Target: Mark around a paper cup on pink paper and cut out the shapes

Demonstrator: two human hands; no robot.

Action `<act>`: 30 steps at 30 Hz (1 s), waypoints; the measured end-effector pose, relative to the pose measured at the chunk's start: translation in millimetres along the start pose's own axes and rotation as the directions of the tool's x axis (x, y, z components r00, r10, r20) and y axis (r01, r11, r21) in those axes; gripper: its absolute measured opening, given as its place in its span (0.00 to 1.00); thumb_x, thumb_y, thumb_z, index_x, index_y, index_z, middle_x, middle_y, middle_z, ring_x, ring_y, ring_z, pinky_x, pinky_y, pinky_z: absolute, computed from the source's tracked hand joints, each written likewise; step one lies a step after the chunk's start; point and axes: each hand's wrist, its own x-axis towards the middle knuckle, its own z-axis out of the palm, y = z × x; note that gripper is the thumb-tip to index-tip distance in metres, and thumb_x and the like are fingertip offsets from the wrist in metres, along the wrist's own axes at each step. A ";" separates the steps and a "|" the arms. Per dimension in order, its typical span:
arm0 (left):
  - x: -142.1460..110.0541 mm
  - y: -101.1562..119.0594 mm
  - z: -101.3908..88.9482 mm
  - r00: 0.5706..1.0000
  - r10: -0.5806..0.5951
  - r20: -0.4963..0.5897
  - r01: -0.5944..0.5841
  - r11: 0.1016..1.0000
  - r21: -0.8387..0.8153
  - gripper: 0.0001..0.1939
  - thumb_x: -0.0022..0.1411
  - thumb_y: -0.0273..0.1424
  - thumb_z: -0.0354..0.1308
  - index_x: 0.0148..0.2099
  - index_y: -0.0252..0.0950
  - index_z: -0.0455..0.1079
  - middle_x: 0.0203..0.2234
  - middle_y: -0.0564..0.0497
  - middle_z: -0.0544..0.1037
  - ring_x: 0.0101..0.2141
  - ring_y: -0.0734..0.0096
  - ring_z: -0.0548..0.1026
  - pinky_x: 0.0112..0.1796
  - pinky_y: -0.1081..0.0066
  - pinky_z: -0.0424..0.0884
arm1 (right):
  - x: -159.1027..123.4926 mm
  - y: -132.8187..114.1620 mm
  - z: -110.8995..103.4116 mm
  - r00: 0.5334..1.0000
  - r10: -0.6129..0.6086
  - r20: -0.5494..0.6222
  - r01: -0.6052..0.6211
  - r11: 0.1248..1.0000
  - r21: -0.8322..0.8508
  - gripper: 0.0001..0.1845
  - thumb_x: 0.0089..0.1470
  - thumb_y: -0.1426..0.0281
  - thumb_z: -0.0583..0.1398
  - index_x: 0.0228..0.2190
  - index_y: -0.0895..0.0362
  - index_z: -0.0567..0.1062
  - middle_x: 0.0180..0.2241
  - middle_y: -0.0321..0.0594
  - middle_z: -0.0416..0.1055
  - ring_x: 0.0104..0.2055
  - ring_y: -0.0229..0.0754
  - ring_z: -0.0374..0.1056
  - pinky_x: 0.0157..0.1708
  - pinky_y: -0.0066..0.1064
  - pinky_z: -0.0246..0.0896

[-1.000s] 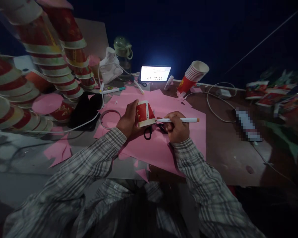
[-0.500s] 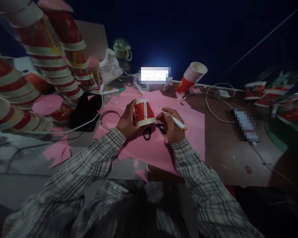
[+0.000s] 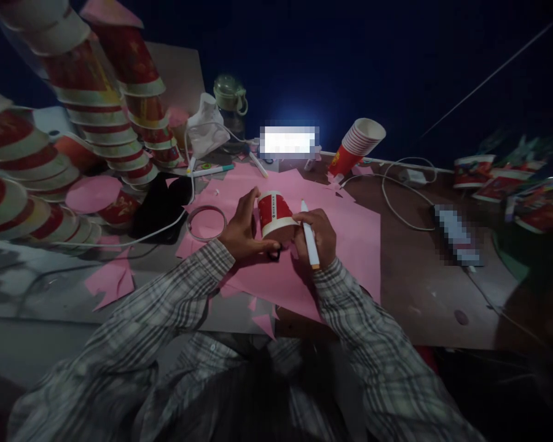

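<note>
A red paper cup (image 3: pixel 273 207) with a white rim and base is tilted between my hands, its open mouth towards me. My left hand (image 3: pixel 242 228) curves around its left side, thumb stretched beneath the rim. My right hand (image 3: pixel 321 236) is closed on a white marker (image 3: pixel 310 242) with an orange end, tip pointing up and away from the cup. Fingers of that same hand touch the cup's right rim. Below lies a large pink paper sheet (image 3: pixel 354 245). Black scissors (image 3: pixel 275 253) on it are mostly hidden behind my hands and the cup.
Towers of joined paper cups (image 3: pixel 104 132) rise at the left. A tape ring (image 3: pixel 206 222), black phone-like object (image 3: pixel 163 205) and markers (image 3: pixel 212 170) lie nearby. Stacked cups (image 3: pixel 357 144) lean at the back. A cabled device (image 3: pixel 458 233) and decorated cups (image 3: pixel 474 170) are right.
The cup has turned and dropped slightly to the right, showing more of its mouth. My right hand has come against its rim, and the marker has swung more upright.
</note>
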 end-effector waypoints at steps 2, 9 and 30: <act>0.2 0.7 -0.8 0.999 0.040 -0.003 -0.040 0.999 0.018 0.72 0.44 0.59 0.74 0.78 0.42 0.35 0.69 0.30 0.57 0.70 0.35 0.59 0.64 0.37 0.65 | -0.6 4.0 -0.4 1.000 -0.022 0.019 0.023 0.999 -0.036 0.11 0.58 0.74 0.59 0.39 0.51 0.78 0.31 0.39 0.71 0.33 0.44 0.67 0.34 0.37 0.65; -1.3 15.3 -0.3 0.999 -0.010 0.030 0.008 0.997 0.083 0.66 0.49 0.59 0.71 0.78 0.40 0.40 0.66 0.33 0.64 0.65 0.39 0.68 0.59 0.44 0.72 | 1.5 0.5 -2.3 0.960 0.145 0.238 -0.141 0.989 -0.032 0.08 0.59 0.63 0.62 0.29 0.52 0.78 0.27 0.36 0.66 0.31 0.41 0.63 0.33 0.36 0.60; 2.1 24.9 -2.5 0.998 -0.063 -0.008 0.063 0.952 0.298 0.60 0.51 0.53 0.71 0.75 0.36 0.45 0.60 0.31 0.63 0.59 0.39 0.69 0.45 0.49 0.80 | 7.9 -17.8 -8.0 0.808 0.528 0.260 -0.577 0.624 0.527 0.24 0.56 0.45 0.65 0.31 0.55 0.81 0.17 0.33 0.69 0.18 0.34 0.62 0.19 0.28 0.60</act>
